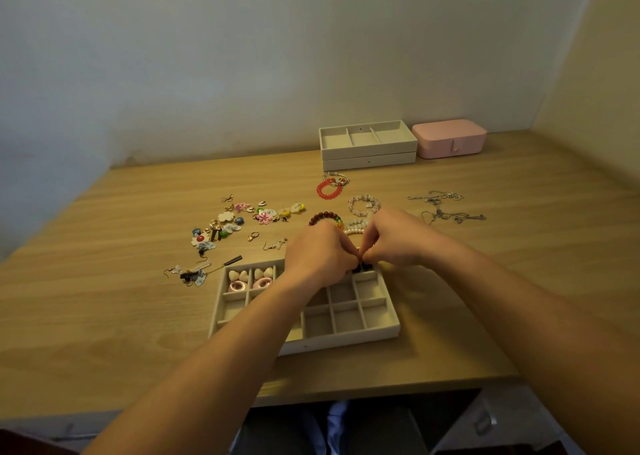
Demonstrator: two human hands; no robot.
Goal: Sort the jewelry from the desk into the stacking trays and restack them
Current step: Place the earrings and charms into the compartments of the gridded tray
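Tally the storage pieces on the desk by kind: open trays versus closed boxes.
Open trays: 3 (near gridded tray; at the back, upper tray stacked on lower tray)
Closed boxes: 1 (pink box)
Total: 4

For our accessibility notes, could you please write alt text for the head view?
Left hand and right hand pinch a small dark item over a compartmented tray on a desk. Earrings, bracelets, chains and stacked trays lie beyond.
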